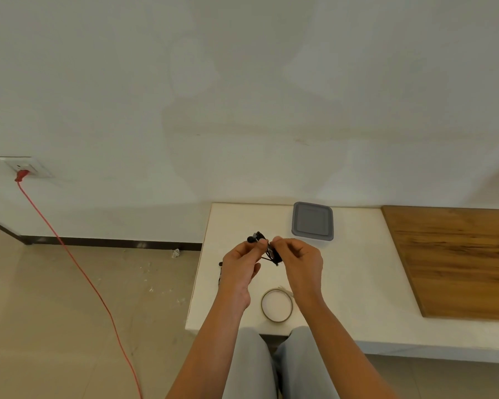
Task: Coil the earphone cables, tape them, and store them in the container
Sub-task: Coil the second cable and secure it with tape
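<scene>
Both hands hold a small bundle of black earphone cable [267, 249] above the white table [357, 283]. My left hand [241, 262] pinches the bundle near an earbud at its top left. My right hand [298, 260] pinches its right side with curled fingers. A second black earphone cable [220, 273] lies on the table, mostly hidden behind my left hand. A thin roll of clear tape [276, 305] lies flat on the table just below my hands. The grey lidded container [312, 221] sits closed at the back of the table, beyond my right hand.
A wooden board [455, 260] covers the table's right part. The table's left edge drops to a tiled floor, where a red power cord [78, 266] runs from a wall socket [23, 167]. My knees [271, 367] sit under the front edge.
</scene>
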A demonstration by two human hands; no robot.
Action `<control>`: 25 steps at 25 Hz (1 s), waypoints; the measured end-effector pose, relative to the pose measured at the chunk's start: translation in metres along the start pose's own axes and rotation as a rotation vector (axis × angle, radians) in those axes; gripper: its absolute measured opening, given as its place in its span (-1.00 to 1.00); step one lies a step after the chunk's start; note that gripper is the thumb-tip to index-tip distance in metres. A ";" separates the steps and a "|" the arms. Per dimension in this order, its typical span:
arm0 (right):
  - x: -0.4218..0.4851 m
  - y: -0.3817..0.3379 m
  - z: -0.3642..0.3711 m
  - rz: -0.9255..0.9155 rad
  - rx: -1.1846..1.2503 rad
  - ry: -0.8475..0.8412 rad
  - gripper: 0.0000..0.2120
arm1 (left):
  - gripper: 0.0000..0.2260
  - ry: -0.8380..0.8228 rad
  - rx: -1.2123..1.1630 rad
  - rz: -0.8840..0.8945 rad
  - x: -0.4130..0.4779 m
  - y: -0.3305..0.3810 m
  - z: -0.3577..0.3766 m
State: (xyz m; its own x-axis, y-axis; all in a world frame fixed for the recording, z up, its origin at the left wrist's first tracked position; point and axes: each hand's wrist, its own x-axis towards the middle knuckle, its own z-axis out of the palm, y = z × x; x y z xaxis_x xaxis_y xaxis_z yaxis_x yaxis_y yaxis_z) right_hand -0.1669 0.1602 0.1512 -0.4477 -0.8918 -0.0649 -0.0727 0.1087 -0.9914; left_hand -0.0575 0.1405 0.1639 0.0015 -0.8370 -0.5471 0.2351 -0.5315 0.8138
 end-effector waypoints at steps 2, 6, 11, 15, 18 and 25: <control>0.004 -0.002 -0.003 0.087 0.000 -0.066 -0.86 | -0.86 -0.036 0.009 0.047 0.001 -0.001 0.000; 0.019 -0.010 -0.011 0.367 0.159 -0.274 -0.92 | -0.85 -0.100 0.017 0.107 0.003 -0.002 -0.005; 0.023 -0.012 -0.008 0.414 0.081 -0.256 -0.90 | -0.77 -0.074 0.117 0.192 0.007 -0.004 -0.005; 0.026 -0.018 -0.005 0.537 0.070 -0.279 -0.95 | -0.81 -0.091 0.139 0.237 0.008 -0.006 -0.007; 0.028 -0.024 -0.006 0.572 0.070 -0.312 -0.93 | -0.87 -0.087 0.108 0.264 0.007 -0.006 -0.008; 0.025 -0.024 -0.008 0.205 -0.081 -0.401 -0.84 | -0.90 -0.039 0.057 0.235 0.007 0.000 -0.004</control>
State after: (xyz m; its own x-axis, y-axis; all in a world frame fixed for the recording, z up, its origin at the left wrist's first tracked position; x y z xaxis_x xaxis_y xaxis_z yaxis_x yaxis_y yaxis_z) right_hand -0.1833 0.1383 0.1744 -0.0807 -0.9462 -0.3133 -0.0951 0.3202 -0.9426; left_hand -0.0537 0.1349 0.1592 0.0120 -0.9423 -0.3347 0.1770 -0.3274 0.9282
